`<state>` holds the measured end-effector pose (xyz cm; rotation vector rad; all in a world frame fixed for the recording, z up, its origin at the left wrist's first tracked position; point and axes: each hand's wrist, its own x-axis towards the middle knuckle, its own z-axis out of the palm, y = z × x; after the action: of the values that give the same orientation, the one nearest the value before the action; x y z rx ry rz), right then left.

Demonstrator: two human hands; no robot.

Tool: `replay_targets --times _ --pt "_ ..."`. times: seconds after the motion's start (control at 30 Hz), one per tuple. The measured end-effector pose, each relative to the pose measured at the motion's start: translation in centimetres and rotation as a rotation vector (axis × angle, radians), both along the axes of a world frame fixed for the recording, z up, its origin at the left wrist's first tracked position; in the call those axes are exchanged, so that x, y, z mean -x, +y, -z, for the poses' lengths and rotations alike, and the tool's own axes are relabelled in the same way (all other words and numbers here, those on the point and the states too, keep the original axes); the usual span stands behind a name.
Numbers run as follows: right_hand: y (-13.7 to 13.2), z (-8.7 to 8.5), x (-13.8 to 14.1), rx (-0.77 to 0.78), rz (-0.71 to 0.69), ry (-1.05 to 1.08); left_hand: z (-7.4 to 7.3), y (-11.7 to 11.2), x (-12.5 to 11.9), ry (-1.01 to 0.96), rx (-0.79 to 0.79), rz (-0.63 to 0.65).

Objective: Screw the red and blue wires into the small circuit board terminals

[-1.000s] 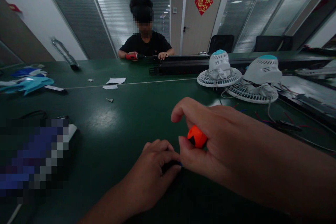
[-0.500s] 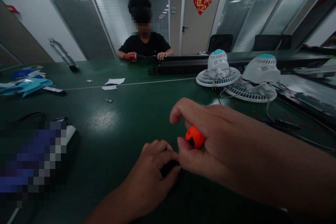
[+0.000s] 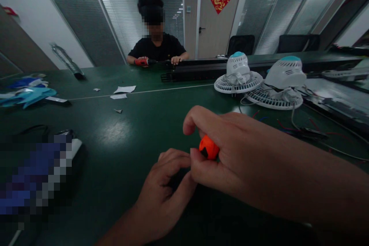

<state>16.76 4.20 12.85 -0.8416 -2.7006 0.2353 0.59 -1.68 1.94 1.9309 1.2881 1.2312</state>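
My right hand [image 3: 230, 150] is closed around an orange, round-ended handle [image 3: 210, 147] with a black mark, like the butt of a screwdriver. The rest of that tool is hidden behind the hand, so its kind is not certain. Its index finger curls over the top and the thumb lies along the near side. Just left of it, my left hand [image 3: 164, 188] is in a pinch, thumb and fingertips meeting by the right thumb. Whatever sits between those fingertips is hidden.
Across the green table [image 3: 115, 123] a person [image 3: 157, 48] holds a red power tool [image 3: 141, 61] beside long black bars [image 3: 190, 73]. Two white fan-like units [image 3: 238, 71] and loose wires stand at right. Blue gloves [image 3: 34, 95] and paper scraps [image 3: 125, 89] lie left.
Both hands have shifted slightly left and up in the picture, and the view has moved a little. The left fingers have straightened somewhat, and a small blue spot at their tips is now hidden.
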Motion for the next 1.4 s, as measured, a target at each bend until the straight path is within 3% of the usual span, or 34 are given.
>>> replay_targets --times 0.33,0.87,1.03,1.4 --pt "0.49 -0.46 0.43 0.038 0.003 -0.027 0.59 0.35 -0.14 0.062 0.044 0.055" --pt "0.66 -0.17 0.75 -0.119 0.093 -0.051 0.21 0.73 -0.42 0.050 0.050 0.037" --pt "0.76 -0.01 0.83 -0.165 0.045 0.001 0.34 0.73 -0.31 0.047 0.037 0.026" --pt "0.64 -0.41 0.66 -0.111 0.053 -0.026 0.07 0.62 -0.45 0.066 0.078 0.004"
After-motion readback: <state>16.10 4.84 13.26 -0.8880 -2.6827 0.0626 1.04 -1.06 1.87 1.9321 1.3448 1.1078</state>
